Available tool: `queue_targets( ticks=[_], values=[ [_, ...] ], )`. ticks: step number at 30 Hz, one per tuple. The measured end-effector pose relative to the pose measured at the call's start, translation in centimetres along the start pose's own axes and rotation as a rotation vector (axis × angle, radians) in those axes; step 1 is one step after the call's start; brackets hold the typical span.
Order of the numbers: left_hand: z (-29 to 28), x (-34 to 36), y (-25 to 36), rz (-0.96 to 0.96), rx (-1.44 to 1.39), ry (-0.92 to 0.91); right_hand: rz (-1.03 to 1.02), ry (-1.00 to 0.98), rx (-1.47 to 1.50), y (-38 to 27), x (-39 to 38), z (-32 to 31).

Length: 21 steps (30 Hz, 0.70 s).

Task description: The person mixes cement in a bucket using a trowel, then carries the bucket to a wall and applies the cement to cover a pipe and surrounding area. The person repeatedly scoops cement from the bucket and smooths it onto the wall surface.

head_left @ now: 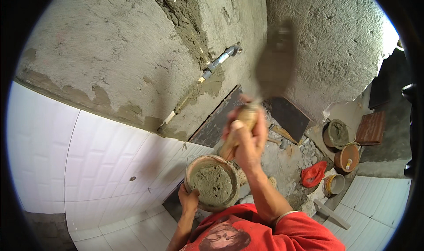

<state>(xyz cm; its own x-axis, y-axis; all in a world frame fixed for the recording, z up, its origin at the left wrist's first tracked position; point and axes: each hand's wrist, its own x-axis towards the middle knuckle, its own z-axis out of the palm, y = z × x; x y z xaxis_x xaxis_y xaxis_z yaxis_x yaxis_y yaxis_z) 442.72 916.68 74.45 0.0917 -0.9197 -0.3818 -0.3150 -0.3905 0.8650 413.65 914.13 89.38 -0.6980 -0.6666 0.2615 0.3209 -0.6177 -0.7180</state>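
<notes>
My right hand is wrapped round the wooden handle of a trowel, raised in front of the wall. The trowel's blade points up and is smeared by motion. Low in front of my body, my left hand grips the rim of a round bucket. Wet grey mortar fills much of that bucket. A grey pipe with an elbow runs out of a chased groove in the rough wall, with fresh mortar patches around it.
White tiles cover the lower left wall; dark tiles stand in the corner. At right on the rubble-strewn floor are a mortar bucket, a brown bucket, a red bag and a small pail.
</notes>
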Motion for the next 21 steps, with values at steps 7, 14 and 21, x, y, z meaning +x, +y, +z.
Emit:
queue_targets(
  ticks=[7, 14, 21],
  values=[
    [-0.1, 0.2, 0.2, 0.034, 0.051, -0.035, -0.566, 0.504, -0.379, 7.4, 1.1, -4.4],
    [-0.7, 0.1, 0.6, 0.217, 0.057, -0.043, -0.110, -0.233, -0.612, 13.4, -2.7, -2.4],
    [1.0, 1.5, 2.5, 0.113, 0.220, -0.025, -0.018, -0.144, -0.636, 9.6, -2.6, -8.6]
  ],
)
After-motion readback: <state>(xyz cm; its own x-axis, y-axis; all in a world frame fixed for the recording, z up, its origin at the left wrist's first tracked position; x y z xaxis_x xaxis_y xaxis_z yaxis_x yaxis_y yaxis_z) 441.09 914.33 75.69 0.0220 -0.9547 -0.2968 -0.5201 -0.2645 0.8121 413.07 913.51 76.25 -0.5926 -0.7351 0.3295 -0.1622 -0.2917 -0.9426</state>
